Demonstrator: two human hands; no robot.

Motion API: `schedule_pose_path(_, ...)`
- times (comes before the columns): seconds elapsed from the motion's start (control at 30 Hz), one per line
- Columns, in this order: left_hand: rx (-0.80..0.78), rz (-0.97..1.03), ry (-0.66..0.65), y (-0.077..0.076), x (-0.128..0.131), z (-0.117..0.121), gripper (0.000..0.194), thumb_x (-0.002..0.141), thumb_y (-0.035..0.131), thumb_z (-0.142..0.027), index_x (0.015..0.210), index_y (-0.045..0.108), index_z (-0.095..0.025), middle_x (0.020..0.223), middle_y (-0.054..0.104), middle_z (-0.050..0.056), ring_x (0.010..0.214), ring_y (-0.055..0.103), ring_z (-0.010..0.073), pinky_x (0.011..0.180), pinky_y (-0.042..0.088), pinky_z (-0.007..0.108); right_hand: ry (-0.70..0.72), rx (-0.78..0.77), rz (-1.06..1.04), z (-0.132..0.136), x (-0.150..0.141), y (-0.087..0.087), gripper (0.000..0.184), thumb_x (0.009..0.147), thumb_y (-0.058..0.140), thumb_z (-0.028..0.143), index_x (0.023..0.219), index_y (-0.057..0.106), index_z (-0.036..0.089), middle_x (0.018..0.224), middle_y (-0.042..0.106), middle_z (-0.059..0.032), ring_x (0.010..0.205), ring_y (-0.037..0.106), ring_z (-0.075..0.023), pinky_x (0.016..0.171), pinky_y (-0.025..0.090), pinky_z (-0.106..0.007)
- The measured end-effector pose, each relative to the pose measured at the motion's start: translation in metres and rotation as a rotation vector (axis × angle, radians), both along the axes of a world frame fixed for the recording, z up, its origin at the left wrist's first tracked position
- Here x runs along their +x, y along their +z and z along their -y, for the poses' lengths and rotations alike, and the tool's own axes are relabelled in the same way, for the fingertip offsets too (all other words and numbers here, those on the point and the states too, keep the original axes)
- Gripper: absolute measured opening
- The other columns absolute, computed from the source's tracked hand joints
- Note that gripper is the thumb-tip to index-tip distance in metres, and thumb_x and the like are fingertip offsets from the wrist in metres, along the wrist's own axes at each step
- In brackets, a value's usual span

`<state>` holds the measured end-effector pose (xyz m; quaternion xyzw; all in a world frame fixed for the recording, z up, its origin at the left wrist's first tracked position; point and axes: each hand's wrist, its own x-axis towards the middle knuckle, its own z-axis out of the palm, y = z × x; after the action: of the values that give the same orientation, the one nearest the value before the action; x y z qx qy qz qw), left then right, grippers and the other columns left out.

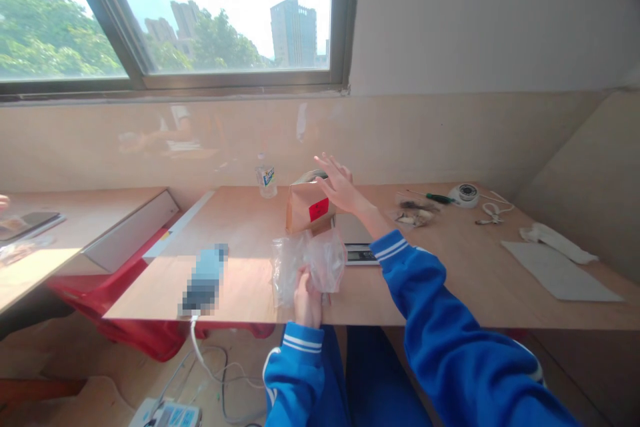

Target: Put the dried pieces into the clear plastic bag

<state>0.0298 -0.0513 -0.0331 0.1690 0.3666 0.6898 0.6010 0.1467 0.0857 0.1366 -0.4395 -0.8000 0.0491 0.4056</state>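
From the head view, the left hand [306, 295] pinches a clear plastic bag [309, 262] at the near table [465, 260] edge, keeping it upright. The right hand [340, 187], fingers spread and empty, reaches over the brown paper bag [306, 208] standing beside a small scale [356, 240].

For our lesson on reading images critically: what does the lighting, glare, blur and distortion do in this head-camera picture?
Head view: the window is blown out white; sunlight stripes the table; a glossy wall panel shows faint reflections; a blue device is pixelated; wide-angle distortion bends the window frame; the right hand and left hand on the clear plastic bag look sharp.
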Motion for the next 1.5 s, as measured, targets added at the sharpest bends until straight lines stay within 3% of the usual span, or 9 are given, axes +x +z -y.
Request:
schedule_pose_path(0.2,0.051,0.035,-0.127,0.008,0.001,0.004,0.041,0.058,0.080,-0.039,0.087,0.059,-0.019,0.086,0.069,0.000,0.079,0.065,0.0124,0.073,0.050,0.023,-0.226,-0.079,-0.579,0.085,0.008,-0.069,0.044,0.085,0.050,0.049,0.118,0.056,0.020,0.138,0.045,-0.0133,0.132,0.038,-0.0236,0.106,0.035,-0.043)
schedule_pose_path(0.37,0.215,-0.388,-0.350,0.023,0.001,0.014,0.032,0.067,0.076,-0.042,0.081,0.066,-0.015,0.085,0.069,0.004,0.081,0.063,0.0151,0.076,0.048,0.025,-0.203,-0.567,-1.063,0.143,0.026,-0.126,0.054,0.076,0.059,0.060,0.106,0.063,0.015,0.107,0.067,-0.0126,0.095,0.065,-0.0250,0.079,0.053,-0.037)
schedule_pose_path(0.5,0.275,-0.603,-0.378,0.041,0.005,0.024,0.032,0.073,0.070,-0.042,0.086,0.066,-0.014,0.073,0.065,0.002,0.066,0.057,0.0124,0.063,0.047,0.024,-0.336,-0.528,-1.270,0.156,0.047,-0.122,0.059,0.070,0.060,0.069,0.091,0.063,0.014,0.068,0.069,-0.0040,0.045,0.055,-0.0146,0.041,0.043,-0.026)
schedule_pose_path(0.63,0.297,-0.675,-0.412,0.051,0.009,0.032,0.033,0.077,0.064,-0.044,0.093,0.064,-0.015,0.075,0.062,0.002,0.064,0.056,0.0118,0.058,0.047,0.023,-0.497,-0.399,-1.187,0.159,0.053,-0.111,0.060,0.077,0.047,0.072,0.091,0.059,0.015,0.058,0.062,-0.0001,0.035,0.041,-0.0106,0.032,0.030,-0.023)
schedule_pose_path(0.8,0.260,-0.746,-0.501,0.056,0.009,0.035,0.045,0.075,0.065,-0.048,0.110,0.062,-0.019,0.106,0.066,0.007,0.086,0.062,0.0158,0.076,0.051,0.027,-0.433,-0.300,-0.963,0.160,0.048,-0.116,0.051,0.086,0.042,0.063,0.088,0.060,0.016,0.056,0.057,0.0002,0.046,0.049,-0.0136,0.046,0.040,-0.025)
schedule_pose_path(0.97,0.084,-0.718,-0.312,0.050,0.015,0.026,0.053,0.070,0.059,-0.065,0.092,0.061,-0.016,0.064,0.058,-0.002,0.044,0.049,0.0087,0.039,0.037,0.020,-0.202,-0.372,-0.753,0.163,0.041,-0.126,0.044,0.091,0.039,0.055,0.088,0.062,0.017,0.055,0.050,0.0029,0.049,0.049,-0.0132,0.051,0.039,-0.023)
schedule_pose_path(1.17,0.110,-0.806,-0.119,0.045,0.004,0.015,0.053,0.066,0.063,-0.066,0.078,0.063,-0.015,0.052,0.050,-0.004,0.049,0.047,0.0091,0.043,0.034,0.018,-0.093,-0.388,-0.678,0.166,0.033,-0.130,0.042,0.093,0.038,0.049,0.096,0.064,0.017,0.057,0.049,0.0031,0.051,0.047,-0.0109,0.052,0.040,-0.020)
schedule_pose_path(1.37,0.032,-0.832,-0.107,0.068,-0.034,-0.017,0.056,0.070,0.059,-0.065,0.094,0.060,-0.015,0.053,0.048,-0.007,0.035,0.029,0.0032,0.036,0.021,0.017,-0.235,-0.343,-0.745,0.163,0.062,-0.138,0.041,0.089,0.044,0.048,0.109,0.063,0.018,0.079,0.064,-0.0043,0.061,0.057,-0.0142,0.054,0.047,-0.023)
schedule_pose_path(1.5,-0.151,-1.021,0.010,0.070,-0.082,-0.042,0.051,0.072,0.060,-0.059,0.100,0.058,-0.016,0.066,0.062,0.002,0.043,0.049,0.0121,0.043,0.038,0.024,-0.407,-0.272,-0.690,0.161,0.099,-0.159,0.037,0.087,0.046,0.046,0.102,0.066,0.019,0.089,0.065,-0.0082,0.070,0.060,-0.0187,0.063,0.051,-0.030)
